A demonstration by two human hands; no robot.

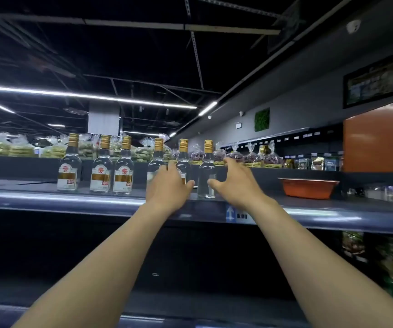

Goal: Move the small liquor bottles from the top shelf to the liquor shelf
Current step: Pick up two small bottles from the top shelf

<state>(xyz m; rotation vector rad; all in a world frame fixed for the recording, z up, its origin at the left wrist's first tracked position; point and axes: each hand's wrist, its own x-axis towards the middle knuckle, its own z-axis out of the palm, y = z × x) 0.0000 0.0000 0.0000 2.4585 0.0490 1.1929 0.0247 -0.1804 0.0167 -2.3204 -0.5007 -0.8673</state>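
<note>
- So six small liquor bottles [122, 166] stand in a row on the top shelf [72, 200], three of them right by the hands.
- Risk: they're packed close, one bump could topple a neighbour.
- Left hand [169, 185] and right hand [235, 183] reach up, grip wide, holding nothing.

Six small bottles upright in row on top shelf [72, 200]. Left hand [167, 185] spread before fourth bottle [157, 159] and fifth bottle [183, 159]. Right hand [238, 183] spread just right of sixth bottle [207, 176], thumb before it. Three bottles [96, 166] well left of left hand. Tray [308, 187] on shelf, right of right hand. Bagged goods [252, 158] behind bottles.
</note>
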